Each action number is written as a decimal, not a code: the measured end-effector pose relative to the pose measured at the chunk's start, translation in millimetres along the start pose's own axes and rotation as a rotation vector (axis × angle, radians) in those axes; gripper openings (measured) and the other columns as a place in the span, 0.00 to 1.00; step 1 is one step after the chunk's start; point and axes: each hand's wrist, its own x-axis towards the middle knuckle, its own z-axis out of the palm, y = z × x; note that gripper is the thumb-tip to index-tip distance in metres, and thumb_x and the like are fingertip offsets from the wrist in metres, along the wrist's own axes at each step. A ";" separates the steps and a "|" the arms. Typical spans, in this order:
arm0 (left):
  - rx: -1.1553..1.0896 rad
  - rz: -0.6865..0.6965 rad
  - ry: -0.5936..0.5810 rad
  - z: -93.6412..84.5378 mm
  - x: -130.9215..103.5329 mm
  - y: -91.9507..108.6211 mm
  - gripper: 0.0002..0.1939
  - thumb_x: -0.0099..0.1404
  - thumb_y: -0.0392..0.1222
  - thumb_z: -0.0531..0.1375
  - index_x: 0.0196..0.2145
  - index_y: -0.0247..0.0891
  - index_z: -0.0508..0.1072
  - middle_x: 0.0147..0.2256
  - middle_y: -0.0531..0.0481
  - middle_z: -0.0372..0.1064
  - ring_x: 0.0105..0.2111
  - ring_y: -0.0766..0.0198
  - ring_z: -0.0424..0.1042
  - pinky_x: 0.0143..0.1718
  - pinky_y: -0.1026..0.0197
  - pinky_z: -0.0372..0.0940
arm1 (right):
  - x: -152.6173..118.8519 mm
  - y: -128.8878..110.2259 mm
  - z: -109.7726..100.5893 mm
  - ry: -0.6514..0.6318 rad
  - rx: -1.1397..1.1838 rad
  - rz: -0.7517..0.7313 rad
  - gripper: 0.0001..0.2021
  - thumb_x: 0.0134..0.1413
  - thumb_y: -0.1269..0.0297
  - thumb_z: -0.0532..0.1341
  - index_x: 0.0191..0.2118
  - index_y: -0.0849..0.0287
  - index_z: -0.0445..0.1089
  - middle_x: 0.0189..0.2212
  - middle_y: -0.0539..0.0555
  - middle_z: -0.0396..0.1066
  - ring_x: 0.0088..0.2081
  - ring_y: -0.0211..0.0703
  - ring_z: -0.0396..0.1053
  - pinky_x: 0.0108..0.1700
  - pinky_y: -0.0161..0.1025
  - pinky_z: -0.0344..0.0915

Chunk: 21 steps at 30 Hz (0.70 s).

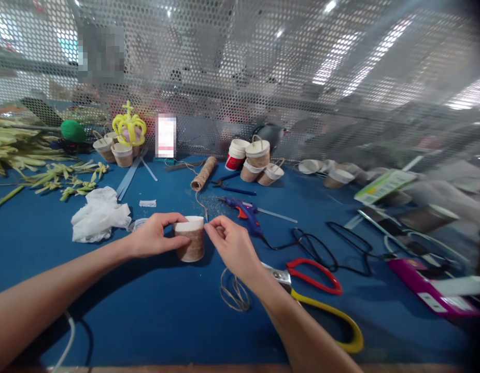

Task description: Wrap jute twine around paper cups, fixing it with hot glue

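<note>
A small white cup (191, 247) wrapped in brown twine stands upright on the blue table, its white rim bare. My left hand (157, 235) grips it from the left, fingers behind the rim and thumb across the front. At the cup's right side, my right hand (230, 241) pinches the twine (202, 203) between thumb and fingers. That strand runs back to a twine roll (204, 174) lying behind the cup. Below my right wrist lies a loose coil of twine (235, 292).
Right of my hands lie a blue glue gun (245, 212), its black cord and large scissors (321, 305) with red and yellow handles. White cloth (100, 215) and leafy stems (26, 150) are at left. Twine-wrapped cups (257, 155) stand by the perforated metal screen (209, 77).
</note>
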 end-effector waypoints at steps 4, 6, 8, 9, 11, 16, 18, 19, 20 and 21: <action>-0.005 -0.007 0.000 -0.1 0.1 0.9 0.10 0.55 0.42 0.57 0.32 0.32 0.68 0.28 0.50 0.67 0.29 0.66 0.65 0.32 0.64 0.61 | 0.1 0.6 0.3 -0.012 0.011 0.005 0.09 0.53 0.62 0.52 0.25 0.58 0.61 0.14 0.44 0.53 0.17 0.33 0.51 0.18 0.31 0.49; -0.008 -0.003 0.006 0.3 0.0 1.0 0.09 0.55 0.42 0.57 0.31 0.32 0.68 0.27 0.50 0.67 0.28 0.66 0.64 0.32 0.64 0.61 | 0.1 0.8 0.2 -0.014 0.013 0.005 0.09 0.53 0.62 0.52 0.24 0.58 0.61 0.14 0.44 0.53 0.17 0.33 0.51 0.18 0.31 0.49; -0.012 0.002 0.014 0.7 -0.1 0.8 0.09 0.55 0.41 0.57 0.30 0.32 0.68 0.27 0.51 0.67 0.28 0.66 0.64 0.32 0.65 0.61 | 0.3 1.2 0.2 -0.015 0.013 0.002 0.10 0.53 0.62 0.52 0.24 0.58 0.61 0.14 0.44 0.54 0.17 0.33 0.51 0.18 0.31 0.49; -0.013 0.003 0.016 0.9 -0.1 0.6 0.08 0.55 0.41 0.57 0.30 0.32 0.68 0.27 0.51 0.67 0.28 0.66 0.64 0.32 0.65 0.61 | 0.4 1.4 0.2 -0.015 0.013 0.000 0.10 0.53 0.62 0.52 0.24 0.58 0.61 0.14 0.44 0.54 0.17 0.33 0.52 0.18 0.31 0.49; -0.012 0.001 0.018 1.1 -0.2 0.3 0.08 0.55 0.41 0.57 0.30 0.32 0.67 0.27 0.51 0.66 0.28 0.67 0.64 0.32 0.65 0.61 | 0.7 2.0 0.2 -0.013 0.011 -0.004 0.09 0.53 0.62 0.52 0.24 0.58 0.61 0.15 0.45 0.55 0.18 0.34 0.53 0.19 0.32 0.50; -0.020 -0.003 0.016 1.2 -0.4 0.0 0.07 0.54 0.40 0.57 0.27 0.33 0.66 0.25 0.53 0.64 0.27 0.67 0.63 0.30 0.66 0.60 | 1.0 3.5 0.2 -0.019 0.014 -0.008 0.09 0.53 0.62 0.52 0.25 0.58 0.62 0.17 0.46 0.59 0.19 0.34 0.56 0.20 0.32 0.53; -0.032 -0.003 0.011 1.4 -0.4 -0.3 0.07 0.54 0.40 0.57 0.26 0.33 0.65 0.24 0.53 0.63 0.26 0.68 0.62 0.30 0.66 0.60 | 0.8 3.9 0.3 -0.024 0.018 -0.006 0.09 0.53 0.62 0.52 0.26 0.58 0.61 0.17 0.46 0.59 0.20 0.35 0.56 0.21 0.32 0.53; -0.040 -0.005 0.009 1.6 -0.3 -0.4 0.07 0.54 0.40 0.57 0.26 0.33 0.65 0.24 0.53 0.63 0.26 0.68 0.62 0.30 0.66 0.60 | 0.7 4.1 0.4 -0.027 0.021 -0.004 0.09 0.53 0.62 0.52 0.26 0.58 0.61 0.17 0.46 0.59 0.20 0.35 0.57 0.21 0.32 0.53; -0.048 -0.008 0.008 1.7 -0.2 -0.6 0.07 0.54 0.40 0.57 0.26 0.33 0.65 0.24 0.53 0.63 0.26 0.68 0.62 0.30 0.65 0.60 | 0.6 4.3 0.5 -0.030 0.024 -0.002 0.09 0.54 0.62 0.52 0.26 0.58 0.61 0.17 0.47 0.60 0.20 0.35 0.57 0.21 0.32 0.54; -0.054 -0.011 0.009 1.9 -0.1 -0.7 0.07 0.54 0.40 0.57 0.26 0.33 0.65 0.24 0.53 0.63 0.26 0.68 0.62 0.30 0.65 0.60 | 0.5 4.5 0.7 -0.034 0.027 0.000 0.09 0.54 0.62 0.52 0.26 0.58 0.61 0.18 0.47 0.60 0.20 0.35 0.57 0.21 0.32 0.54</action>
